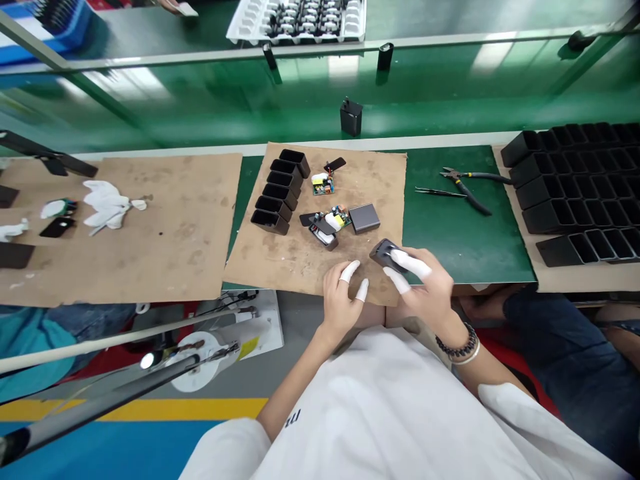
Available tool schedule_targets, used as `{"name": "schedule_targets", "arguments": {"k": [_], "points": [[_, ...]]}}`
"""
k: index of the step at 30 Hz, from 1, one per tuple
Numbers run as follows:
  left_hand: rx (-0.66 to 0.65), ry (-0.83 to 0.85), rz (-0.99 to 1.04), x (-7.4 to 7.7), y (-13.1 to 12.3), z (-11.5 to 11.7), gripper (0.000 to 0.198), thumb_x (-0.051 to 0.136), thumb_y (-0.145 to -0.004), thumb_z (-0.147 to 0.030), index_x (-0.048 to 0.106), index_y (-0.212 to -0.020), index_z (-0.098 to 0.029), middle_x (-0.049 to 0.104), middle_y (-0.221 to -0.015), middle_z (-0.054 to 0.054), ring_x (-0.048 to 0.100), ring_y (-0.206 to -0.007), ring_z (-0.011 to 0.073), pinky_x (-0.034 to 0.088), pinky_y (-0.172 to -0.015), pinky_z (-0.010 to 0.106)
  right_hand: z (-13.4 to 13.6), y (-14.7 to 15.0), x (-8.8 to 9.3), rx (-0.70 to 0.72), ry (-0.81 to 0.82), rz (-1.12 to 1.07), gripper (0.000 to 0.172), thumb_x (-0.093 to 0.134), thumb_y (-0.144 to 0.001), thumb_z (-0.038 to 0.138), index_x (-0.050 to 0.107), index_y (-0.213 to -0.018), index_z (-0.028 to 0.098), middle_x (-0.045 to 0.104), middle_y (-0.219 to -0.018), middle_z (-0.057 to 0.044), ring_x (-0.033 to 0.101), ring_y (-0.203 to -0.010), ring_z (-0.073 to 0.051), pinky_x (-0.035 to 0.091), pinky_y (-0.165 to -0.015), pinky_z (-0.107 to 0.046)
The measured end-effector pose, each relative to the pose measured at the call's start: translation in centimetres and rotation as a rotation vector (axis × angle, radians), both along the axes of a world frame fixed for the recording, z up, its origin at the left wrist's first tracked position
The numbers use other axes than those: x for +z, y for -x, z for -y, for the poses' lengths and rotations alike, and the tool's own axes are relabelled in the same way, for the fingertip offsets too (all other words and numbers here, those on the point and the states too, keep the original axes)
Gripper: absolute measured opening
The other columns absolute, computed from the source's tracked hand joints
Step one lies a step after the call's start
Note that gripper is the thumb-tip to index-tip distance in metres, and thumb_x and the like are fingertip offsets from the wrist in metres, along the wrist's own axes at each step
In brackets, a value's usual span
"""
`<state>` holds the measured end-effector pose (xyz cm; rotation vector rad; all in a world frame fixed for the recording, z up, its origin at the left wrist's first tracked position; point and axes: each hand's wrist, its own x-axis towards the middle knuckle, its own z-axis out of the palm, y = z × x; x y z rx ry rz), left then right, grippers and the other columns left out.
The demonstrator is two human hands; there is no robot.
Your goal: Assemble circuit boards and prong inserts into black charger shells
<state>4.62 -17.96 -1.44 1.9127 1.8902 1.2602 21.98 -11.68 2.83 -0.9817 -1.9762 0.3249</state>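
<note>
A green bench [500, 250] runs in front of me, with a sheet of brown cardboard [260, 267] laid over the part before my lap. Near its right edge, toward me, is the black case [382, 251], and my right hand [425, 287] has it, index finger and thumb closed on the end nearest my palm. Its long axis slants from upper left down to lower right, so the free end points away from that palm. My left hand [340, 300] is the farther one, just left of the case and a little nearer my body, apart from it, thumb and fingers parted with nothing between them. Beyond the case lie a grey housing [365, 219] and a circuit board [340, 218]; a row of open black shells [277, 193] stands farther left, and pliers [467, 190] rest off to the right
</note>
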Motion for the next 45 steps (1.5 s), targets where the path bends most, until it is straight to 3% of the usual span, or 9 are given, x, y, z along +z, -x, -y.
{"name": "schedule_targets", "arguments": {"k": [4,10,13,16,20,27,35,39,45], "points": [[-0.013,0.025,0.094,0.2,0.2,0.2,0.038,0.063,-0.097,-0.027,0.059,-0.135,-0.023,0.068,-0.123,0.012,0.066,-0.115,0.0248,0.054,-0.102,0.043,0.0,0.4,-1.3,0.026,0.016,0.055,0.036,0.063,-0.097,0.020,0.064,-0.132,0.030,0.074,-0.109,-0.010,0.069,-0.093,-0.027,0.061,-0.077,-0.044],[-0.245,0.128,0.407,1.5,1.5,-1.5,0.082,0.080,-0.086,-0.042,0.041,-0.156,-0.028,0.055,-0.151,0.015,0.056,-0.140,0.0298,0.048,-0.118,0.048,-0.7,0.0,-3.1,0.197,0.080,0.060,0.037,0.059,-0.100,0.021,0.064,-0.136,0.029,0.074,-0.120,-0.012,0.069,-0.104,-0.027,0.061,-0.087,-0.047],[-0.385,0.197,0.455,2.4,2.2,-3.1,0.068,0.081,-0.085,-0.044,0.056,-0.146,-0.028,0.064,-0.144,0.013,0.062,-0.134,0.0289,0.051,-0.115,0.046,-0.8,-0.6,-3.0,0.278,0.207,0.044,0.042,0.057,-0.101,0.025,0.059,-0.142,0.031,0.073,-0.127,-0.010,0.070,-0.111,-0.028,0.060,-0.094,-0.049],[-0.434,0.222,0.450,3.5,2.6,-4.3,0.046,0.079,-0.088,-0.040,0.068,-0.130,-0.024,0.073,-0.130,0.011,0.069,-0.122,0.0264,0.055,-0.109,0.044,-0.9,-0.8,-3.0,0.266,0.348,-0.027,0.055,0.059,-0.100,0.028,0.047,-0.153,0.030,0.069,-0.138,-0.011,0.068,-0.122,-0.029,0.058,-0.104,-0.051],[-0.443,0.225,0.456,4.5,2.5,-4.8,0.031,0.079,-0.087,-0.036,0.075,-0.114,-0.023,0.077,-0.119,0.009,0.072,-0.112,0.0239,0.057,-0.103,0.040,-1.1,-0.9,-2.9,0.276,0.436,-0.096,0.070,0.065,-0.096,0.029,0.036,-0.160,0.028,0.064,-0.147,-0.013,0.067,-0.129,-0.029,0.054,-0.111,-0.051],[-0.349,0.257,0.663,4.3,1.7,-4.8,0.029,0.083,-0.082,-0.039,0.079,-0.104,-0.022,0.079,-0.114,0.009,0.073,-0.109,0.0242,0.058,-0.102,0.040,-1.3,-0.8,-2.6,0.254,0.519,-0.149,0.066,0.069,-0.093,0.027,0.045,-0.155,0.028,0.064,-0.147,-0.012,0.067,-0.128,-0.028,0.055,-0.110,-0.050],[-0.399,0.369,0.773,4.3,2.1,-5.1,0.030,0.090,-0.073,-0.037,0.083,-0.100,-0.023,0.079,-0.113,0.009,0.073,-0.110,0.0258,0.058,-0.105,0.043,-1.2,-0.8,-2.6,0.295,0.336,-0.131,0.039,0.066,-0.096,0.026,0.062,-0.135,0.030,0.075,-0.125,-0.007,0.072,-0.110,-0.024,0.062,-0.094,-0.043],[-0.373,0.402,0.808,3.8,2.1,-5.2,0.036,0.090,-0.072,-0.039,0.083,-0.103,-0.023,0.078,-0.118,0.010,0.073,-0.114,0.0278,0.058,-0.105,0.044,-1.5,-0.9,-2.5,0.342,0.204,-0.034,0.030,0.063,-0.099,0.029,0.067,-0.128,0.029,0.073,-0.128,-0.009,0.070,-0.115,-0.025,0.060,-0.097,-0.046],[-0.372,0.409,0.884,3.1,2.5,-4.0,0.069,0.090,-0.071,-0.033,0.068,-0.135,-0.025,0.072,-0.136,0.011,0.068,-0.128,0.0279,0.054,-0.113,0.043,-3.1,-1.0,-0.8,0.434,0.134,0.153,0.025,0.061,-0.099,0.027,0.072,-0.121,0.025,0.075,-0.111,-0.010,0.072,-0.097,-0.023,0.062,-0.081,-0.039]]}}
